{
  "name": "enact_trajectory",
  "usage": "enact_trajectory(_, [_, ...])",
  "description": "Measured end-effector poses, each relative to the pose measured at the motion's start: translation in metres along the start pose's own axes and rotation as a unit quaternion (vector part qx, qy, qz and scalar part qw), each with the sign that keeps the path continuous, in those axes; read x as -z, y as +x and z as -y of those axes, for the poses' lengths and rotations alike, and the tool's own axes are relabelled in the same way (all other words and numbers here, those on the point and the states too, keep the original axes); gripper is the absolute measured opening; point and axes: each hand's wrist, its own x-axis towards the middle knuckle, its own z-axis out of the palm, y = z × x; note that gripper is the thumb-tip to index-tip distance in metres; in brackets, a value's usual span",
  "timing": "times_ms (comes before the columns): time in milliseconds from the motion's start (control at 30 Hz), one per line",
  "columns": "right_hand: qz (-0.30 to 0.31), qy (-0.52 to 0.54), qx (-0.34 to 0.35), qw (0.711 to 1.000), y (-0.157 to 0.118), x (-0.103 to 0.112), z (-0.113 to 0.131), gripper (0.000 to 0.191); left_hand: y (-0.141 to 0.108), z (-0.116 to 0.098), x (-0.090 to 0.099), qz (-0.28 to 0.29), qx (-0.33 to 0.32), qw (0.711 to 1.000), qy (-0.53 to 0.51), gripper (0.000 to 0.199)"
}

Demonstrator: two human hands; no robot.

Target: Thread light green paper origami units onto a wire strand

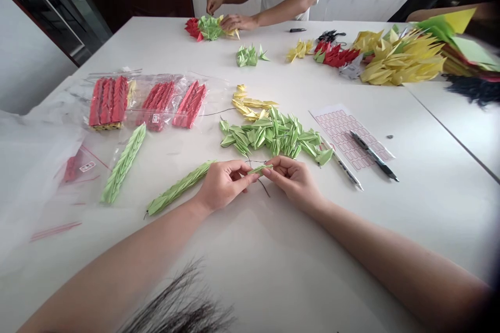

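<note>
My left hand (224, 184) and my right hand (292, 179) meet over the white table (390, 218), pinching a small green folded paper piece (260, 169) from either side. A thin black wire (263, 186) runs through it and hangs below. Just left of my left hand lies a long green strung stack of folded paper (177, 187). Beyond my hands spreads a loose pile of green folded units (269, 135), with yellow folded units (248, 104) behind it.
Plastic bags hold red folded stacks (109, 101), and a green stack (123, 164) lies beside them. A pink label sheet (347, 138) and a black pen (373, 155) lie right. Across the table, a co-worker's hands (228, 15) work on coloured paper. A yellow heap (400, 60) fills the far right.
</note>
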Motion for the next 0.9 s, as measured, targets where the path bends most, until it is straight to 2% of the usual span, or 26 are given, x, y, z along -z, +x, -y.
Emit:
enact_trajectory(100, [0.016,-0.012,-0.001,1.000,0.0005,0.0008,0.0005,0.048,-0.0016,-0.0001,-0.0005,-0.018,-0.040,0.999,-0.003,0.022])
enact_trajectory(300, [0.057,-0.026,-0.002,0.998,0.0007,0.0007,0.0002,0.051,-0.0031,0.0031,-0.0017,-0.058,-0.201,0.977,0.048,0.018])
enact_trajectory(367, [0.055,-0.027,-0.003,0.998,0.0006,0.0007,0.0002,0.050,-0.0037,0.0031,-0.0023,-0.063,-0.221,0.971,0.073,0.017])
enact_trajectory(700, [0.057,-0.005,-0.019,0.998,0.0001,-0.0005,0.0031,0.050,-0.0054,-0.0004,-0.0032,-0.067,-0.168,0.981,0.065,0.014])
enact_trajectory(900, [0.054,0.005,0.001,0.999,0.0007,-0.0007,0.0013,0.046,-0.0033,0.0024,-0.0032,-0.054,-0.125,0.990,0.044,0.013])
